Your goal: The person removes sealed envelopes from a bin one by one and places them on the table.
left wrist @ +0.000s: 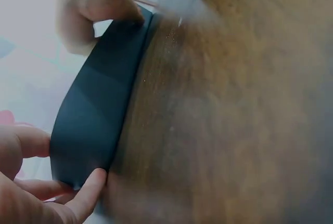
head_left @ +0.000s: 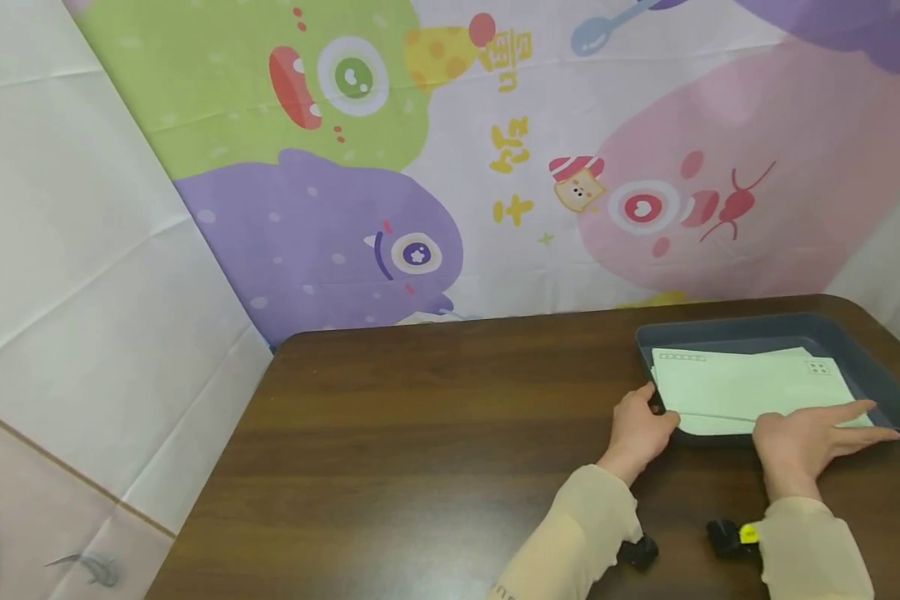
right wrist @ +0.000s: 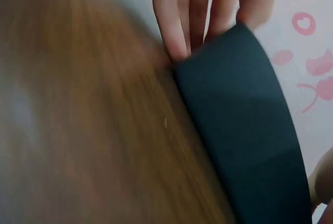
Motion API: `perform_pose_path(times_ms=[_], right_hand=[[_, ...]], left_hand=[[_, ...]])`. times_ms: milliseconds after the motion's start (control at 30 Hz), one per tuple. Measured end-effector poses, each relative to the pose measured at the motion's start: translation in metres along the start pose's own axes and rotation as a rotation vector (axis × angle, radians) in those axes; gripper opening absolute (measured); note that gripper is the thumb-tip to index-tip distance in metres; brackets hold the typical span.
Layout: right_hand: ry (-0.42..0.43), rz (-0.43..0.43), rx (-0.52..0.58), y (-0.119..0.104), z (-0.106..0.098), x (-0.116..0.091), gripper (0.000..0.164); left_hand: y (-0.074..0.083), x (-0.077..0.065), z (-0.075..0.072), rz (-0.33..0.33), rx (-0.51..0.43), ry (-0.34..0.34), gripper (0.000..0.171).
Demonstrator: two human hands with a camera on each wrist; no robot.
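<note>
In the head view a dark blue-grey tray [head_left: 862,354] stands at the right end of the brown table. Pale green envelopes [head_left: 742,383] lie stacked in it, their edges slightly uneven. My left hand [head_left: 636,433] grips the tray's front left corner, thumb at the front and fingers round the left side. The left wrist view shows these fingers [left wrist: 86,195] against the tray's dark outer wall [left wrist: 99,96]. Over the front right part of the rim, my right hand [head_left: 798,442] has its fingers stretched out to the right, overlapping the envelopes' lower corner.
The brown wooden table [head_left: 420,433] extends left of the tray. Behind it hangs a cloth [head_left: 510,275] printed with cartoon monsters, with a pale wall covering [head_left: 120,250] on the left. Small black devices [head_left: 727,537] sit at both wrists.
</note>
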State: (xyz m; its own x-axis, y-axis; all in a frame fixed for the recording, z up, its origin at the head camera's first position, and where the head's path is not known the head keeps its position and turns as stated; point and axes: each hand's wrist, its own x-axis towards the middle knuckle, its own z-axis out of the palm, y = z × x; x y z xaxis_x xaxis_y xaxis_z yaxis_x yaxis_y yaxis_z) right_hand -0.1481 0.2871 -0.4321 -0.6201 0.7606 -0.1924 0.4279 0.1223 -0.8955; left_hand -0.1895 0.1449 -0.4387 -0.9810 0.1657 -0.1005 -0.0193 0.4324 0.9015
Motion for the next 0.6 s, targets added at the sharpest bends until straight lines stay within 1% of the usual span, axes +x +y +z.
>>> perform_pose_path(times_ms=[167,233,333,400,500,600], right_hand=[[0.019,0.038,0.028,0.004,-0.009,0.004,0.088],[0.028,0.055,0.037,0.005,-0.013,0.007,0.087],[0.057,0.067,0.022,0.005,-0.022,0.012,0.085],[0.081,0.068,-0.005,0.006,-0.027,0.016,0.084],[0.099,0.053,-0.074,0.009,-0.036,0.023,0.081],[0.101,0.002,-0.203,0.014,-0.044,0.033,0.074]], left_hand=[[0.000,-0.007,-0.007,0.000,0.048,-0.006,0.051],[0.001,-0.010,-0.011,-0.013,0.047,-0.014,0.051],[0.000,-0.013,-0.016,-0.030,0.043,-0.025,0.052],[0.000,-0.014,-0.020,-0.034,0.060,-0.029,0.053],[-0.002,-0.016,-0.025,-0.031,0.106,-0.040,0.052],[-0.004,-0.018,-0.030,-0.021,0.147,-0.052,0.052]])
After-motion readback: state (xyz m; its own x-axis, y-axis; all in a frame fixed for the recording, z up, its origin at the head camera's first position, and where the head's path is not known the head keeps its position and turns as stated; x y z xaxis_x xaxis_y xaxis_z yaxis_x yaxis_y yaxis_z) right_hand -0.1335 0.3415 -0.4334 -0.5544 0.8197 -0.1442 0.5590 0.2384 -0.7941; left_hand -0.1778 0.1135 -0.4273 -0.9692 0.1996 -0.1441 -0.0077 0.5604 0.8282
